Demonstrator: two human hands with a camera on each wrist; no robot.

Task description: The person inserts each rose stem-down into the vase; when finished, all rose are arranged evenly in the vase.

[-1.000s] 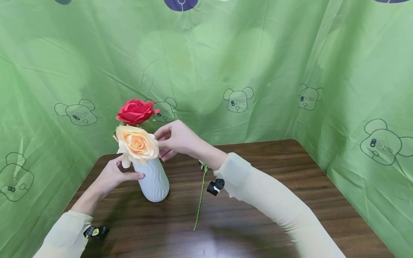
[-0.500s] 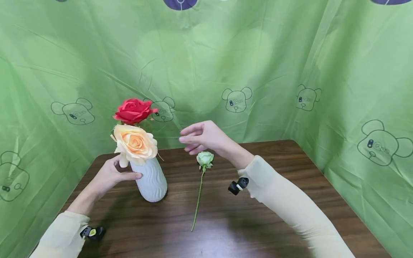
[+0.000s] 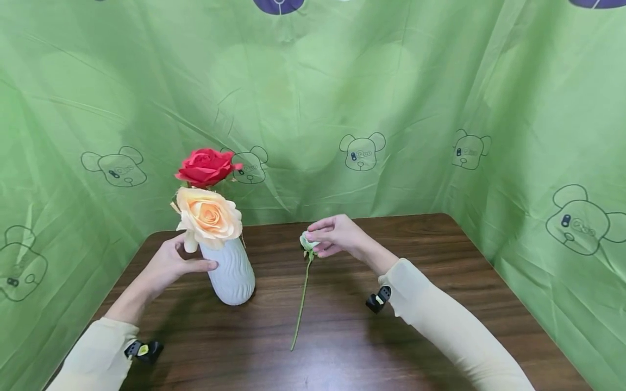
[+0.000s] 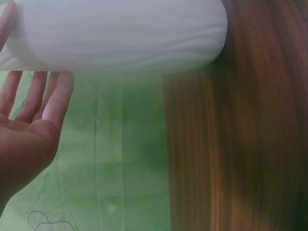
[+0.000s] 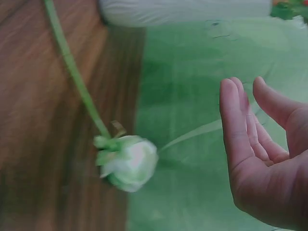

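My left hand (image 3: 168,264) grips the upper part of the white vase (image 3: 230,277), its thumb across the near side; the vase has a wavy ridged surface and leans slightly. In the left wrist view, the fingers (image 4: 60,96) reach behind the vase (image 4: 120,33). A peach rose (image 3: 209,216) and a red rose (image 3: 206,166) stand in the vase, their blooms hiding its mouth. A pale green rose (image 3: 307,240) lies on the table with its stem toward me. My right hand (image 3: 339,236) overlaps its bloom in the head view; the right wrist view shows loose fingers with a gap to the bloom (image 5: 130,161).
The brown wooden table (image 3: 440,293) ends at a back edge close to a green curtain (image 3: 303,108) printed with bear heads. The curtain also hangs along both sides.
My right hand has let go by the peach rose and moved right, then down to the pale green rose. My left hand stays on the vase.
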